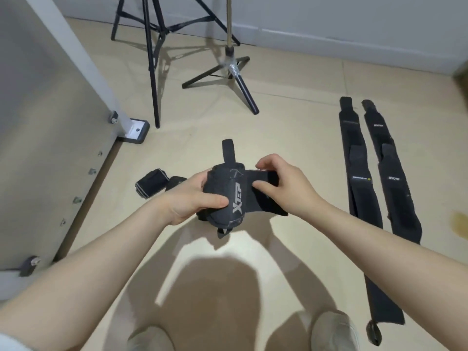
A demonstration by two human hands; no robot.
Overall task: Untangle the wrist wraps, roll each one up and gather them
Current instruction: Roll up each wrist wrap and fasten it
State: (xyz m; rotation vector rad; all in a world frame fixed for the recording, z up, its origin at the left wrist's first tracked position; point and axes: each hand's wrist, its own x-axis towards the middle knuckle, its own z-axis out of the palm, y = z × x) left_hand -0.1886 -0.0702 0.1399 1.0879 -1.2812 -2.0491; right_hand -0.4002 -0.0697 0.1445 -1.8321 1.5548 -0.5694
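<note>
A: Where is the wrap being worked on?

B: Held above the floor in the middle of the view. The left hand (192, 196) is curled round the rolled bundle (224, 196), thumb on its near face. The right hand (278, 183) pinches the loose tail (263, 177) between thumb and fingers.

A: Which way does the tail run?

B: From the bundle out to the right, so the roll's axis runs near to far. A short loop (229, 152) sticks out at the far end.

A: So what does the next move turn on?

B: Probably the right hand carrying the tail over the roll while the left keeps it tight; the tail looks nearly used up.

A: And the others?

B: One rolled wrap (151, 183) lies on the floor just left of the hands. Two flat straps (385, 178) lie side by side well off to the right, long axes near to far, not yet rolled. The right hand is nearer to those.
</note>
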